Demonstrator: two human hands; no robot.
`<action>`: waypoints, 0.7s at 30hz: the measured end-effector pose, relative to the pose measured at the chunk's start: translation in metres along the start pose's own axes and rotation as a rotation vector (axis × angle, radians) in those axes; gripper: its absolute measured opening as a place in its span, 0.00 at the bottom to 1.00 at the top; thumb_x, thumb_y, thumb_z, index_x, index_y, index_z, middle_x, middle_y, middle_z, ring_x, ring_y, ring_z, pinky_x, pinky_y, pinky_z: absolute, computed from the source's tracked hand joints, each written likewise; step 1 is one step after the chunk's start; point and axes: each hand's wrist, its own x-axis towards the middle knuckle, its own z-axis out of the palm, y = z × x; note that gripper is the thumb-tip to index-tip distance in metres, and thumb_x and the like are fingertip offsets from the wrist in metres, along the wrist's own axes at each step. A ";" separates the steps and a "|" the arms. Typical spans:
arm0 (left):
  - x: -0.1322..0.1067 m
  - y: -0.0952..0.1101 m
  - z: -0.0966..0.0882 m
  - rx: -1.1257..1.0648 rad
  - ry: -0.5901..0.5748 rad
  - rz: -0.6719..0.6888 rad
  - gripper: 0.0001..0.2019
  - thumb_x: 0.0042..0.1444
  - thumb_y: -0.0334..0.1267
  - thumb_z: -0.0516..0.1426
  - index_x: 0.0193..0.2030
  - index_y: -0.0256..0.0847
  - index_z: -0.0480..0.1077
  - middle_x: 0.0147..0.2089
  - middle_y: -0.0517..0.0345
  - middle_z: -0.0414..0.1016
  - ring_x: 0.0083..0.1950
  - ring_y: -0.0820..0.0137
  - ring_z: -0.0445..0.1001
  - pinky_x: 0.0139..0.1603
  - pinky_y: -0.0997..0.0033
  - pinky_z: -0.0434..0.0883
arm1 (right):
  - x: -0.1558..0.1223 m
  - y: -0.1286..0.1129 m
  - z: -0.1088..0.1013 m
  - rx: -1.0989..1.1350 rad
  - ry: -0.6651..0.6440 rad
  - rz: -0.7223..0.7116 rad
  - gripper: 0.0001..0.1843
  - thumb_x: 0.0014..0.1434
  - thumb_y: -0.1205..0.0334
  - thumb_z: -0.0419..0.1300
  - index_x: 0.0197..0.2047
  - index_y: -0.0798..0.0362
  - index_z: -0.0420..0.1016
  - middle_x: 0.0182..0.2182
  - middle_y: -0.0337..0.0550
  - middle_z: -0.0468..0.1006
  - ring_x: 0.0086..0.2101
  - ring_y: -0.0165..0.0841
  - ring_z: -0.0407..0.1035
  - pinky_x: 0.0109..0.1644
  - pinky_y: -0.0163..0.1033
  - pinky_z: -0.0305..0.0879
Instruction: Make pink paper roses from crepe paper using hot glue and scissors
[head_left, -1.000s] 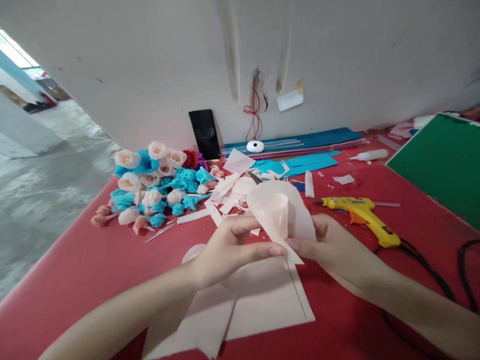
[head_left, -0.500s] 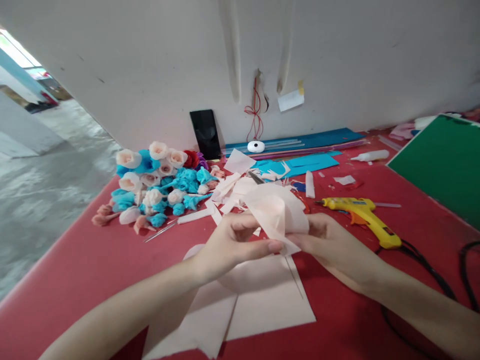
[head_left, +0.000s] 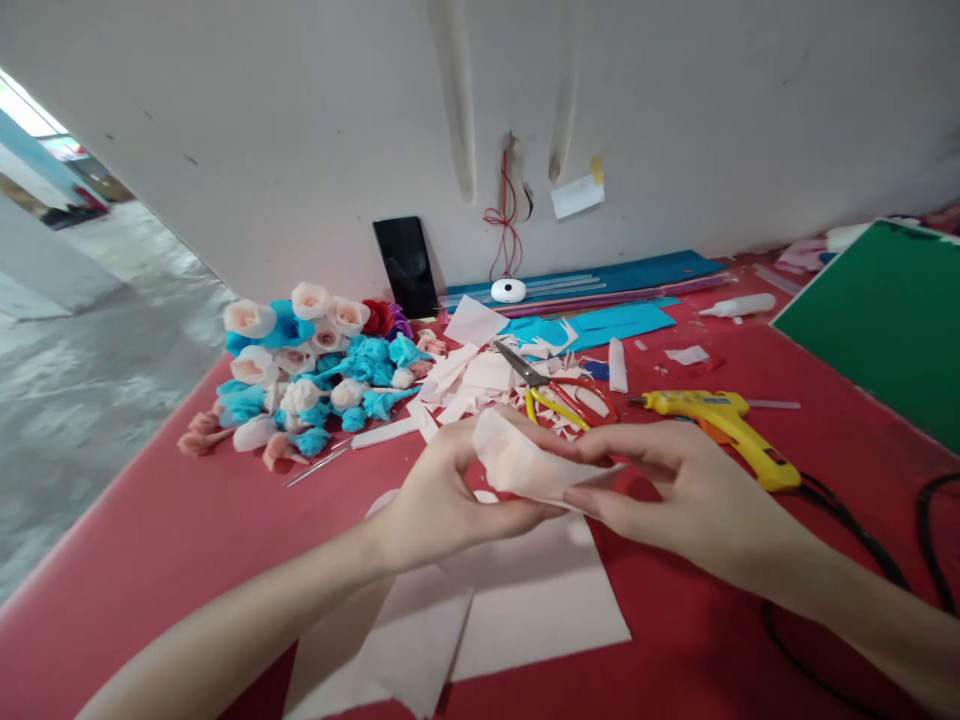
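Between my hands is a pale pink crepe paper flower (head_left: 525,460), its petals curved and tilted sideways. My left hand (head_left: 442,495) grips its left side, thumb underneath and fingers behind. My right hand (head_left: 652,475) pinches the right edge of the paper between thumb and fingers. Below the hands lie pale pink paper sheets (head_left: 540,600). Just beyond the fingers rest scissors (head_left: 534,375) with one red and one yellow handle, blades on a heap of pale paper scraps (head_left: 465,375).
Several finished paper flowers (head_left: 300,370) are piled at the left. A yellow glue gun (head_left: 720,420) with a black cord lies at the right, near a green board (head_left: 885,320). A phone (head_left: 406,265) leans on the wall; blue paper (head_left: 630,322) lies at the back.
The pale pink flower has been turned and lowered, so its petals now lie more sideways. The scissors behind it have come into fuller view. Both hands keep their hold.
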 end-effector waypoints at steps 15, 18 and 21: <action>-0.002 -0.003 0.001 0.145 0.097 0.077 0.14 0.42 0.30 0.63 0.38 0.41 0.69 0.36 0.59 0.75 0.38 0.70 0.73 0.40 0.72 0.70 | -0.005 -0.004 0.003 -0.299 0.184 -0.319 0.08 0.46 0.70 0.61 0.31 0.50 0.72 0.28 0.33 0.76 0.30 0.27 0.68 0.33 0.29 0.63; -0.001 -0.003 0.001 0.123 0.093 0.036 0.15 0.42 0.29 0.64 0.38 0.42 0.69 0.37 0.59 0.75 0.38 0.71 0.73 0.39 0.74 0.70 | -0.006 -0.003 0.001 -0.310 0.170 -0.345 0.07 0.48 0.69 0.61 0.33 0.50 0.72 0.28 0.34 0.76 0.31 0.27 0.68 0.34 0.30 0.63; 0.000 -0.004 0.000 0.115 0.125 0.021 0.14 0.41 0.31 0.64 0.37 0.41 0.69 0.38 0.59 0.75 0.41 0.70 0.73 0.42 0.73 0.71 | -0.006 -0.003 0.000 -0.335 0.158 -0.364 0.03 0.53 0.67 0.58 0.32 0.51 0.72 0.27 0.35 0.74 0.29 0.27 0.66 0.33 0.31 0.62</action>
